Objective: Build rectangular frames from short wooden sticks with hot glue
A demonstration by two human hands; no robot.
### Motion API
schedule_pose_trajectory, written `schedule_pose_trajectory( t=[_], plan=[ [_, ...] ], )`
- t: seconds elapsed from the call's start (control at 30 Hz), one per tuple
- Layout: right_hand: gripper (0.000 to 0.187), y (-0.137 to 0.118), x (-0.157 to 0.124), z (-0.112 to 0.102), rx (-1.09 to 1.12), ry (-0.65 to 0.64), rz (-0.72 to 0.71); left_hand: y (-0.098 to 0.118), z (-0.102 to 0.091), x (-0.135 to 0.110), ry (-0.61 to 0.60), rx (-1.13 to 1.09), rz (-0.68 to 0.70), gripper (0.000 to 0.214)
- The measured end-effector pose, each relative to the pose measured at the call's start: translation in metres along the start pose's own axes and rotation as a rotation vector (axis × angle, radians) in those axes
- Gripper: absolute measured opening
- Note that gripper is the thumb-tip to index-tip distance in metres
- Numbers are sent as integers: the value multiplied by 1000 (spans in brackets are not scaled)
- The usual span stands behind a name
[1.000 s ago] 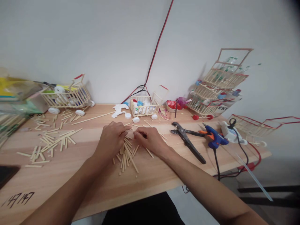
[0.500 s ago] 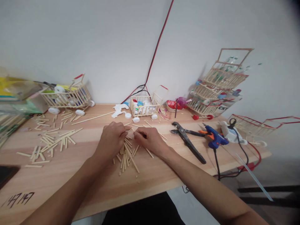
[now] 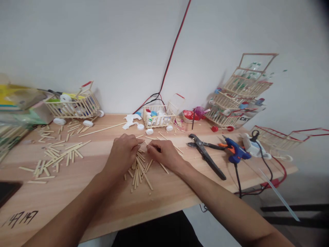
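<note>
My left hand and my right hand face each other just above the table, fingertips a short way apart. Both are closed in a pinch. A thin, pale wooden stick shows between the fingertips, mostly hidden by them. Below and between the hands lies a loose pile of short wooden sticks, fanned out toward the front edge. A few single sticks lie beside my right hand.
More cut sticks are scattered on the left. Small stick-built carts stand along the wall: a left one, a middle one and a stacked set. Black-handled pliers, a blue glue gun and a power strip lie on the right.
</note>
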State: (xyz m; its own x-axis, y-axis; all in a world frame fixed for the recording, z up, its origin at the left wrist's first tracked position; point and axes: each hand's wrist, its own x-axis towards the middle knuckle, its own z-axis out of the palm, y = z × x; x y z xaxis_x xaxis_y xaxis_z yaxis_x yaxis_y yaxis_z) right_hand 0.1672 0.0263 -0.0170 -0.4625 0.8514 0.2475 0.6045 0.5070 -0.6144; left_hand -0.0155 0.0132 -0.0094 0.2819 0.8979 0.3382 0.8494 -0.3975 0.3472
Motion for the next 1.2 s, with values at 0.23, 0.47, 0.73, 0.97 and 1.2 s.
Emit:
schedule_pose_trajectory(
  t=[0.23,0.47,0.73,0.97,1.2],
  plan=[
    [26,0,1,0,-6,-3,-3,2,-1,-1,5,2,2,32],
    [26,1,0,2,-3,0,-12,2,-1,-1,-8,-10,-6,31],
    [27,3,1,3,-5,6,-11,1,0,0,-12,1,11,31],
    [26,3,0,3,-6,3,-13,1,1,-1,-8,-5,11,30],
    [27,3,0,3,-13,-2,-19,1,0,-1,-22,-9,0,30]
  ],
)
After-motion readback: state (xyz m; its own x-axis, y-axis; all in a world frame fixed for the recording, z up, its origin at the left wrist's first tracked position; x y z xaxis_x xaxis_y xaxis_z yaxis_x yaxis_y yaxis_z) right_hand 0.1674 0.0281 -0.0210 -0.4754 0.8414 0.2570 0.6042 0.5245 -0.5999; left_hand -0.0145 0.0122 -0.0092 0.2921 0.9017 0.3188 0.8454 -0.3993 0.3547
